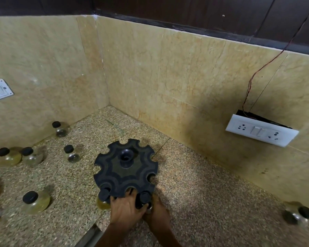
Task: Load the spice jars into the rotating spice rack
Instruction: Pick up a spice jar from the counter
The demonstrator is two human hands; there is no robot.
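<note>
Seating: both hands meet at the near rim of the rack [126, 169], working a jar [144, 198] at a near-right notch.
Left hand [126, 212]: fingers curled over the near rim, pressed on it, likely steadying the rack so it won't spin.
Right hand [156, 210]: wrapped round the jar's body below the black cap, pinching it; probably guiding the neck into the notch.
Loaded: one yellowish jar [103, 197] hangs in the near-left notch; the other notches look empty.
Rack: black disc with notched rim and centre hub, on the speckled counter [203, 202].
Waiting, left: a capped jar [35, 201] near, three [28, 155] further off, one [60, 129] far by the wall; orange things at the left edge, unclear.
Waiting, right: one jar [297, 213] lies tipped, well apart.
Far: tiled walls and a switchboard [260, 131].
</note>
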